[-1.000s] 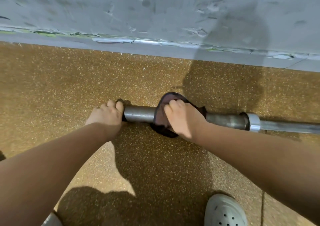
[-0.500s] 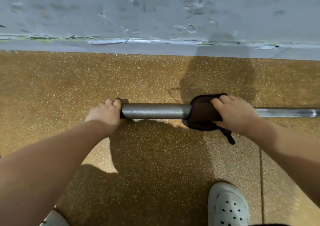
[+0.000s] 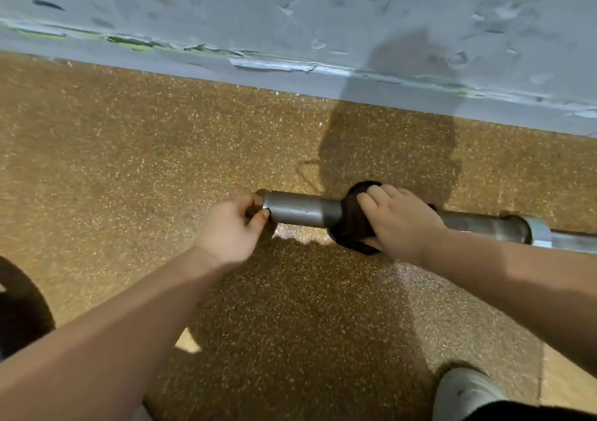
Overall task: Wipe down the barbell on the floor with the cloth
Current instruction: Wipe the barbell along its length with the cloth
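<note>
grip: your right hand (image 3: 400, 223) clasps the cloth (image 3: 350, 226) around the barbell (image 3: 303, 209); left hand (image 3: 229, 230) pinches its end; keep pressure even.

left hand (image 3: 231, 226) pinching, right hand (image 3: 400, 220) gripping — both reaching forward

Gym; speckled rubber floor (image 3: 161, 162), barbell (image 3: 300, 209), scuffed grey wall (image 3: 290, 7)

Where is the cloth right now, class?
In the head view, right of centre, the cloth is wrapped round the barbell sleeve, gripped by the right hand. The left hand holds the sleeve's end just to its left.
</note>
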